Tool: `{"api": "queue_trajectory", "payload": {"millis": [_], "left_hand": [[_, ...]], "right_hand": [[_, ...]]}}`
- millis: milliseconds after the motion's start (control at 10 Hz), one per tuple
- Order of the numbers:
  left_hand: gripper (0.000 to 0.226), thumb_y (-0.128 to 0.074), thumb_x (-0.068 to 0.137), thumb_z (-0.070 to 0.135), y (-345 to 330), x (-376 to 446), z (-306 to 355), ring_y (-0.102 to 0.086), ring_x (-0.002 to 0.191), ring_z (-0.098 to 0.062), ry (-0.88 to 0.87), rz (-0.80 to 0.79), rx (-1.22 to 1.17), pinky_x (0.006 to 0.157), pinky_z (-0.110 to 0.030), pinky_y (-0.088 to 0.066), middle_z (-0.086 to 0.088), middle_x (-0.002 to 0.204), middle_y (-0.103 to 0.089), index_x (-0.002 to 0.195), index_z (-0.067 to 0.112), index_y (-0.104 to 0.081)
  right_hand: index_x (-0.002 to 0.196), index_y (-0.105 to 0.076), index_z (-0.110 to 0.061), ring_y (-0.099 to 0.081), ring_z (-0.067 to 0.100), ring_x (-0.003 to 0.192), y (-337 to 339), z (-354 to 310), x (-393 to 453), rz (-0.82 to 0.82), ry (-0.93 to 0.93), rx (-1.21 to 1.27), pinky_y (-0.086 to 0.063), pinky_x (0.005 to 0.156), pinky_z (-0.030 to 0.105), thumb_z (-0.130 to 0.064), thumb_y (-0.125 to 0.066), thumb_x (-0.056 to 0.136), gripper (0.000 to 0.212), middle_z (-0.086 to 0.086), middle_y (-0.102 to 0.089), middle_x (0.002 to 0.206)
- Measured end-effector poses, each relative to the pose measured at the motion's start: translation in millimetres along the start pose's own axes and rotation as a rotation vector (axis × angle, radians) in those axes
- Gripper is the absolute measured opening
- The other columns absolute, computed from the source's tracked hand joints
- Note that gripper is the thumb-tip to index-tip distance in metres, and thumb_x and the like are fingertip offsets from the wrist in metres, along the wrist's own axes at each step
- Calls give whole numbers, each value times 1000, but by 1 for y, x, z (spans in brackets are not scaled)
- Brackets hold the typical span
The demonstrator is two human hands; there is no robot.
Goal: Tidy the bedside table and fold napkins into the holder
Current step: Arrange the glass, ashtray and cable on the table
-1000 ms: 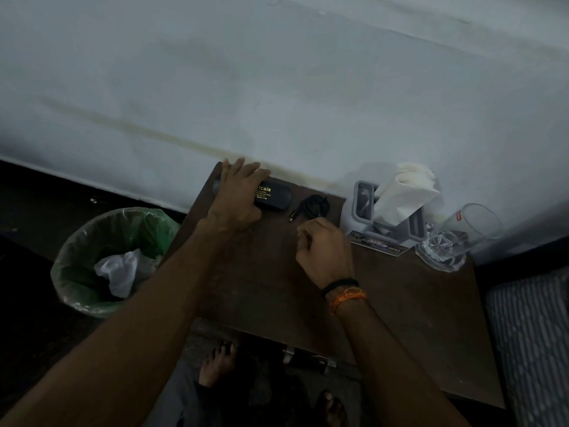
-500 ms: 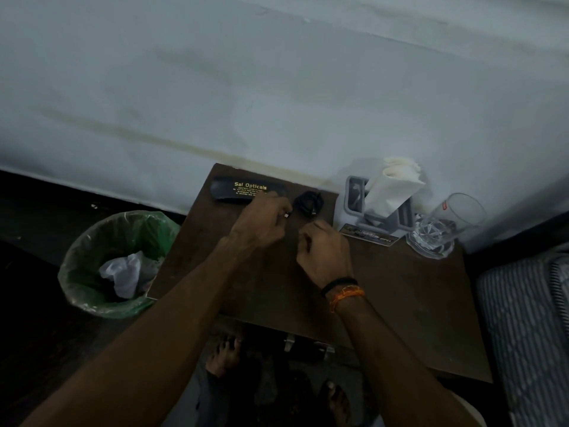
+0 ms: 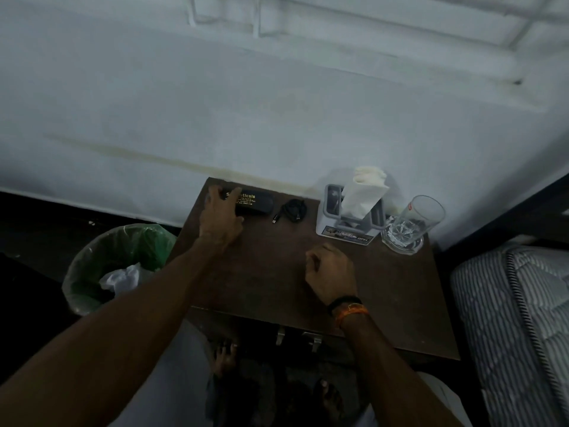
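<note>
A black spectacle case [image 3: 258,202] with gold lettering lies at the back left of the dark wooden bedside table [image 3: 271,282]. My left hand [image 3: 221,217] covers its left end, fingers over the top and thumb on the near side, gripping it. Just right of the case lies a coiled black cable [image 3: 294,209]. At the back right a grey napkin holder [image 3: 329,223] has white napkins [image 3: 363,192] sticking up out of it. My right hand [image 3: 331,275] is curled into a fist over the middle of the table and holds nothing.
A clear glass [image 3: 412,223] stands at the table's back right corner beside the holder. A green-lined bin [image 3: 117,263] with crumpled paper sits on the floor to the left. A striped mattress [image 3: 517,318] borders the right side. A white wall runs behind.
My left hand moved from beside the cable back left onto the spectacle case. My right hand drew back slightly toward the table's middle, still curled.
</note>
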State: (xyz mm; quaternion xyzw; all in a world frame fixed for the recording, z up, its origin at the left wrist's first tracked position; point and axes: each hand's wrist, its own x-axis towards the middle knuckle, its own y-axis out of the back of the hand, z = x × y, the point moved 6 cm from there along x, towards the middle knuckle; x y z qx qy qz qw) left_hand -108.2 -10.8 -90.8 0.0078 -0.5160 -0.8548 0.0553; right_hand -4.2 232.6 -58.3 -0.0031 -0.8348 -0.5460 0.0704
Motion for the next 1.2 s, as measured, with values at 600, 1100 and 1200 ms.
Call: {"api": "queue_trajectory", "payload": {"millis": [600, 1100, 1200], "left_hand": [[59, -69, 84, 32, -3, 11, 5, -42, 122, -43, -30, 74, -51, 99, -54, -46, -19, 137, -34, 136, 16, -49], [69, -67, 85, 31, 5, -9, 7, -50, 119, -42, -3, -10, -15, 95, -56, -50, -17, 144, -31, 145, 20, -36], [68, -65, 86, 29, 7, -26, 21, -51, 118, -42, -23, -45, 21, 93, -55, -51, -18, 142, -34, 145, 17, -34]], "right_hand": [[88, -69, -11, -62, 23, 90, 5, 4, 9, 29, -36, 77, -49, 81, 32, -14, -57, 89, 13, 5, -67, 100], [80, -67, -12, -61, 23, 83, 10, 14, 0, 11, -28, 33, -47, 76, 30, -11, -58, 86, 11, 4, -64, 94], [84, -69, -9, -62, 28, 86, 15, 19, -7, -1, -49, 13, -49, 78, 35, -10, -58, 87, 12, 7, -65, 98]]}}
